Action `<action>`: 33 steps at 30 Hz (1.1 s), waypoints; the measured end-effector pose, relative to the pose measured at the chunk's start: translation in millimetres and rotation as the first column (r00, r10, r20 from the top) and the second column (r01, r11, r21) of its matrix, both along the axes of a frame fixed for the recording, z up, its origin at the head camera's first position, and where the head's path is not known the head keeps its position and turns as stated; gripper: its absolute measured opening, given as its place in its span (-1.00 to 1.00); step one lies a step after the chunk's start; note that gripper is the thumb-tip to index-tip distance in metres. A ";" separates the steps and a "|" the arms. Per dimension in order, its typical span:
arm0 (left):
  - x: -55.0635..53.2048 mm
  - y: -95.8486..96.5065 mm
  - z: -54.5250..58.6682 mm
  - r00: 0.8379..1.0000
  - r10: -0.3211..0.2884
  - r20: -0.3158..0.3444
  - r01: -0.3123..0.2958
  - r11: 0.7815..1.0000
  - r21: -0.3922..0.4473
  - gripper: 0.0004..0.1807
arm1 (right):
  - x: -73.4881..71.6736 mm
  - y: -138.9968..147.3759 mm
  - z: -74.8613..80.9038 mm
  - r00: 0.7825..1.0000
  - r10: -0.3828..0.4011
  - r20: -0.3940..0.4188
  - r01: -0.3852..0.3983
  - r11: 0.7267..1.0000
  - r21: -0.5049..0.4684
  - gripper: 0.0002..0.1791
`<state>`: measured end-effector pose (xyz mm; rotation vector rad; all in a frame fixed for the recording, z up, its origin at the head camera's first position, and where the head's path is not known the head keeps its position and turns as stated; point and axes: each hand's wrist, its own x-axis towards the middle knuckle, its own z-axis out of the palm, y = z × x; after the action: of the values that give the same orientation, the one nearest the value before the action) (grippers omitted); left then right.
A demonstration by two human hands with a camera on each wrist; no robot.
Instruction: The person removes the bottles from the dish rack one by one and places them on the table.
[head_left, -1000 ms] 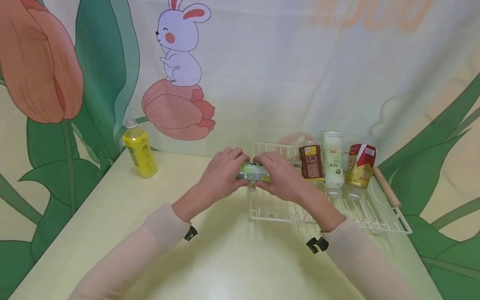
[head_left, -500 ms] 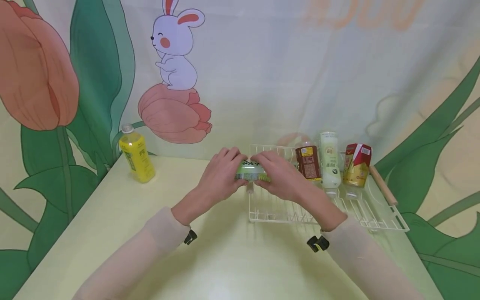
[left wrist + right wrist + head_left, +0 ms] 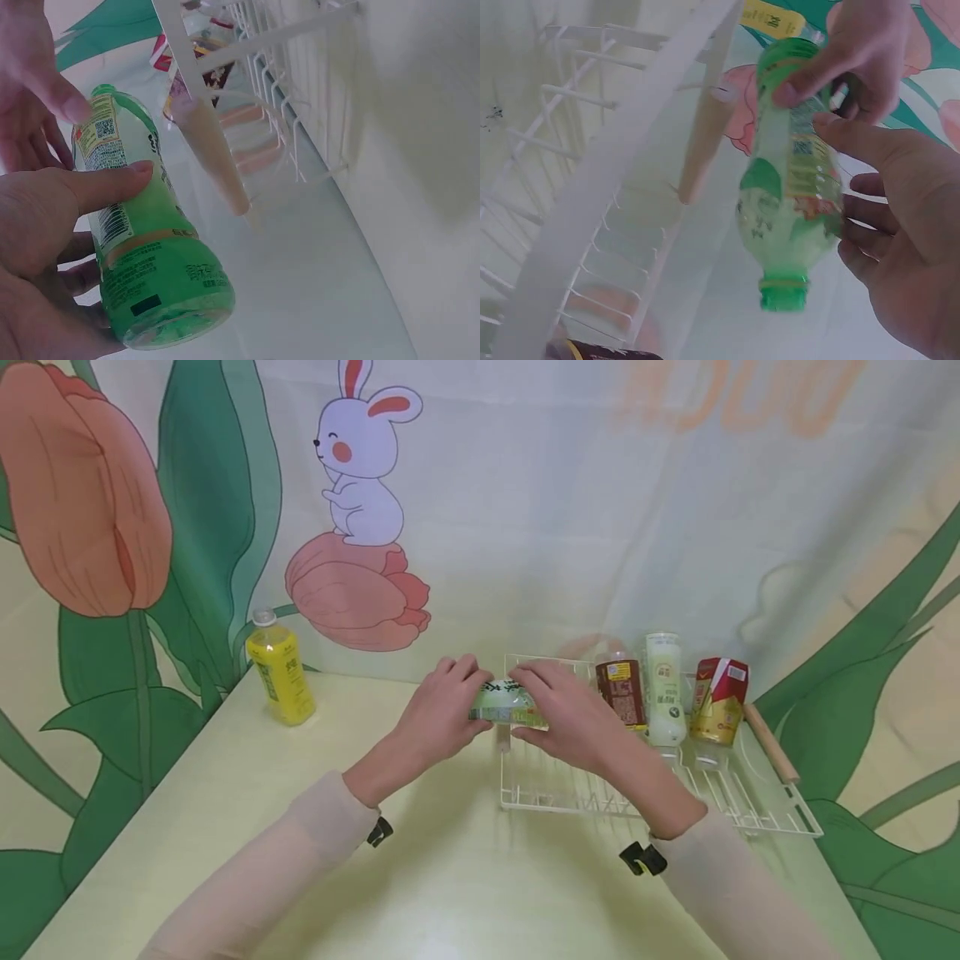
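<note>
While I monitored the feeds remotely, the left hand (image 3: 442, 706) gripped a green bottle (image 3: 501, 700) around its base half. In the left wrist view, the thumb lay across the label (image 3: 105, 142), with the fingers curled behind the body. The right hand (image 3: 566, 706) was positioned at the opposite half, toward the green cap (image 3: 784, 295), its fingers curved round that side; I could not tell how firmly they pressed. The bottle was held on its side between both hands, base to the left, cap end to the right. It was raised over the table (image 3: 450, 877) and, in the head view, overlapped the left end of a white wire rack (image 3: 570, 811); I could not determine the clearance.

From left to right, the rack carried a brown-labelled bottle (image 3: 624, 693), a pale bottle (image 3: 664, 693) and a red-and-gold bottle (image 3: 718, 702). A wooden handle (image 3: 772, 745) was located at the rack's right end. A yellow bottle (image 3: 281, 677) stood upright on the table, well apart from the rack, near the printed curtain (image 3: 510, 527).
</note>
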<state>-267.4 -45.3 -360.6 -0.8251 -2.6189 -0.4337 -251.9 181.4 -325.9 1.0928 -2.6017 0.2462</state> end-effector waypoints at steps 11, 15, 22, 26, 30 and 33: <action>-7.1 -48.9 12.1 0.992 0.100 0.076 -0.113 0.972 0.206 -0.35 | 8.1 27.9 19.0 0.995 -0.096 0.001 0.094 0.983 -0.155 -0.07; -11.9 -66.9 9.8 0.988 0.130 0.087 -0.148 0.956 0.253 -0.31 | 6.9 41.1 21.2 0.989 -0.132 0.066 0.144 0.966 -0.215 -0.08; -14.8 -92.5 5.7 0.970 0.213 0.114 -0.240 0.904 0.354 -0.22 | 3.4 64.3 23.6 0.967 -0.215 0.134 0.249 0.909 -0.335 -0.12; -14.2 -103.0 4.7 0.962 0.245 0.124 -0.274 0.864 0.421 -0.24 | 1.7 74.4 23.5 0.952 -0.258 0.164 0.303 0.866 -0.398 -0.15; -15.3 -112.7 -0.4 0.956 0.274 0.108 -0.292 0.834 0.468 -0.26 | -1.3 82.1 17.8 0.939 -0.279 0.202 0.340 0.839 -0.425 -0.17; -18.2 -119.1 -6.4 0.953 0.285 0.103 -0.299 0.824 0.482 -0.26 | -4.7 88.5 9.3 0.927 -0.302 0.224 0.371 0.825 -0.425 -0.16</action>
<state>-285.6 -164.4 -367.0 -0.2420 -2.4217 -0.9730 -256.6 269.9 -316.6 0.4509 -2.6000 0.8383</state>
